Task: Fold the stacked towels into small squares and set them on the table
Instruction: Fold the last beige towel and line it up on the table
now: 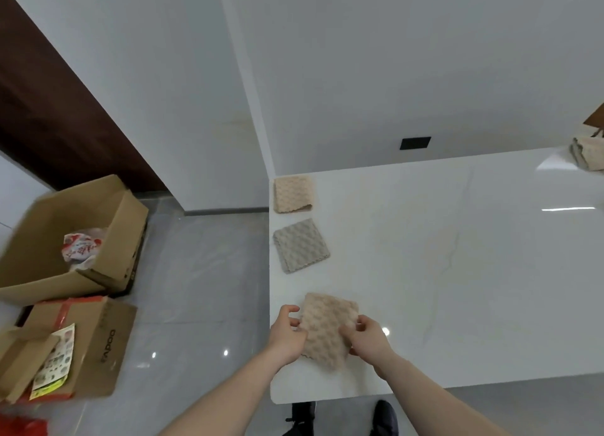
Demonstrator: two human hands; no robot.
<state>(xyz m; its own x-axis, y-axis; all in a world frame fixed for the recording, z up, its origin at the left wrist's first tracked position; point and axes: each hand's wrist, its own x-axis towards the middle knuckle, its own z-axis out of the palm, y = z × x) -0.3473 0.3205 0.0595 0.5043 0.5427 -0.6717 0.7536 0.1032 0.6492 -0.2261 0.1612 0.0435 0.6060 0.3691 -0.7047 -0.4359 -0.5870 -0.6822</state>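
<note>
A beige folded towel [327, 327] lies near the front left corner of the white table [457, 255]. My left hand [287, 334] holds its left edge with curled fingers. My right hand [367, 337] pinches its right edge. Two folded squares sit further back along the table's left edge: a grey one [300, 245] and a beige one [292, 193]. A stack of towels [588, 154] rests at the far right of the table, partly cut off by the frame.
On the grey floor to the left stand an open cardboard box [65, 239] with a bag inside and a flatter box [72, 347] with leaflets. White walls stand behind the table. My shoes [385, 416] show under the front edge.
</note>
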